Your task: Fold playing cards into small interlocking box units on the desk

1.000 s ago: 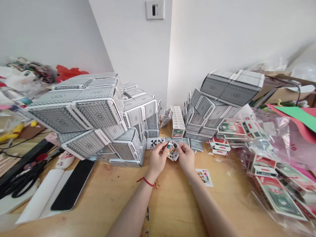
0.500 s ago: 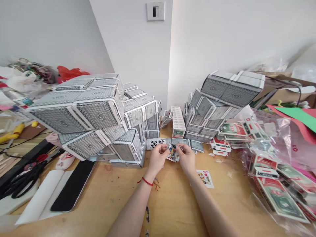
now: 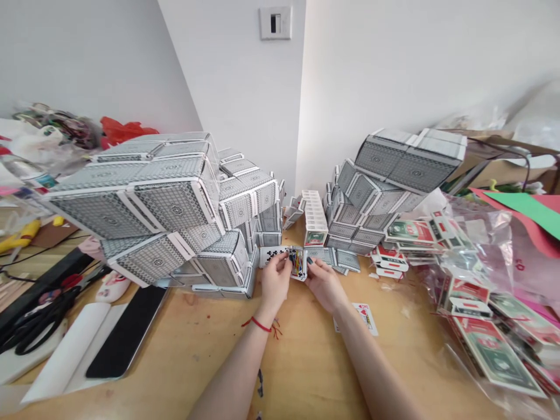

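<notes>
My left hand [image 3: 275, 279] and my right hand [image 3: 322, 281] meet over the wooden table [image 3: 306, 373], both pinching a small folded playing card [image 3: 298, 262] with a coloured face. A face-up card with black pips [image 3: 273, 254] lies just behind my left hand. A face-up court card [image 3: 364, 315] rests on the table beside my right forearm. A red string is tied round my left wrist.
A large block of grey-backed folded cards [image 3: 161, 204] stands at the left, another [image 3: 385, 181] at the right rear. Green and red card boxes [image 3: 472, 303] in plastic wrap fill the right. A black phone [image 3: 125, 332], white paper and scissors [image 3: 39, 318] lie at the left.
Both hands have shifted slightly forward and left with the card, which is now turned more upright between the fingertips.
</notes>
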A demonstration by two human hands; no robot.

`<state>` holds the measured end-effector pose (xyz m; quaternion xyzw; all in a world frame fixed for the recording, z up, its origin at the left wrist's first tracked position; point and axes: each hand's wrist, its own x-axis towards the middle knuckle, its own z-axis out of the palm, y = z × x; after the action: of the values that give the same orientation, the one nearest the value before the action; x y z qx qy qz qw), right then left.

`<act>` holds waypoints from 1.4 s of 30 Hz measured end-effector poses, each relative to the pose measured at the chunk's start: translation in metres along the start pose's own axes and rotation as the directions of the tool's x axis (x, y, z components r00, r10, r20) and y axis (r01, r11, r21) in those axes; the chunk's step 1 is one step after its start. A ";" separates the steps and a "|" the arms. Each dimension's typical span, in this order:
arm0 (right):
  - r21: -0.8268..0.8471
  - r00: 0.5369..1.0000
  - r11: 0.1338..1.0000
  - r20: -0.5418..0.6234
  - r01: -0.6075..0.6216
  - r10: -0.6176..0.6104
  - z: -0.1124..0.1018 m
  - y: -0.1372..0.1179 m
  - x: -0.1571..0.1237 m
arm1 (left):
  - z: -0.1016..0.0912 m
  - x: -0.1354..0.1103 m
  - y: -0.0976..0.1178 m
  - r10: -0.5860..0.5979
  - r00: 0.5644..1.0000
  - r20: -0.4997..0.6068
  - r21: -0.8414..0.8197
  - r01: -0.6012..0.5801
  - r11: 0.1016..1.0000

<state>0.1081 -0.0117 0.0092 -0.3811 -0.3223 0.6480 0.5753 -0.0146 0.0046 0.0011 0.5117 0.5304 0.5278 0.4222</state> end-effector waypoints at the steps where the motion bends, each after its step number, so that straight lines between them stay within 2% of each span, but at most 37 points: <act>1: -0.017 1.000 1.000 0.007 -0.007 0.007 0.001 0.000 -0.001 | 0.000 -0.001 0.001 0.028 1.000 0.006 0.022 -0.028 0.999; 7: 0.011 0.997 0.998 0.064 -0.055 0.054 0.008 -0.004 -0.006 | -0.002 -0.006 -0.001 0.156 0.985 0.070 0.209 -0.168 0.963; 12: 0.018 0.997 0.998 0.054 -0.061 0.060 0.006 -0.002 -0.006 | -0.002 -0.007 -0.001 0.243 0.964 0.113 0.310 -0.266 0.913; 15: 0.017 0.995 0.996 0.051 -0.091 0.090 0.004 -0.001 -0.005 | -0.002 -0.008 0.005 0.345 0.929 0.137 0.290 -0.371 0.882; 18: 0.043 0.992 0.993 0.070 -0.110 0.107 0.002 -0.001 -0.005 | -0.003 -0.010 0.010 0.450 0.876 0.175 0.311 -0.482 0.819; 20: 0.045 0.990 0.993 0.090 -0.112 0.108 0.002 -0.002 -0.006 | -0.004 -0.010 0.011 0.485 0.856 0.180 0.334 -0.517 0.788; 25: 0.057 0.988 0.992 0.105 -0.116 0.110 0.003 -0.002 -0.006 | -0.005 -0.012 0.009 0.521 0.847 0.102 0.377 -0.518 0.768; 29: 0.091 0.988 0.988 0.100 -0.125 0.116 0.003 -0.001 -0.005 | -0.004 -0.012 0.009 0.532 0.847 -0.025 0.405 -0.478 0.780; 34: 0.149 0.996 0.984 0.009 -0.094 0.094 0.003 -0.002 -0.003 | -0.007 -0.008 0.007 0.515 0.833 -0.203 0.440 -0.392 0.808; 42: 0.182 0.993 0.983 -0.102 -0.037 0.056 0.000 -0.003 -0.001 | -0.006 -0.008 0.010 0.468 0.834 -0.293 0.404 -0.335 0.851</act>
<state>0.1092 -0.0120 0.0117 -0.3691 -0.2223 0.6664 0.6085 -0.0189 -0.0051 0.0109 0.5647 0.5626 0.5962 0.0953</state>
